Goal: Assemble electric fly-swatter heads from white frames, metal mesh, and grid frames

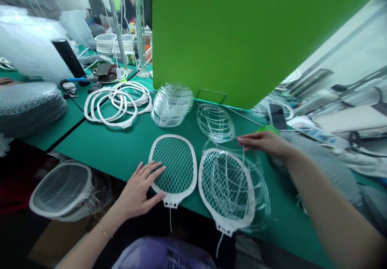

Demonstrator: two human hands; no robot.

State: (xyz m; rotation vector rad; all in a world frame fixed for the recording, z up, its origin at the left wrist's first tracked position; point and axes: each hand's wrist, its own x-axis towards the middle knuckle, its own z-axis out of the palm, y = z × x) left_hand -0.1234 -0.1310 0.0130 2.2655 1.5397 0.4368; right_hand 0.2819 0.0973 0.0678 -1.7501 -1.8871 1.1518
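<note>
My left hand [142, 188] rests with spread fingers on the left edge of a white bug-swatter head [195, 168] with a metal mesh inside; a thin wire hangs from its lower tab. To the right lies a second white swatter head [250, 198], also meshed and with a wire below. My right hand [269, 143] pinches a clear plastic oval frame with crossbars [263, 192] over that second head; the frame is blurred and partly overlaps it. Just behind is a small stack of similar clear frames [215, 122].
A taller stack of clear frames [172, 104] and several loose white rings [104, 107] sit further back on the green table. A green panel [229, 35] rises behind. Meshed heads [62, 190] are piled below the table's left edge. Mesh sheets [28, 103] lie at left.
</note>
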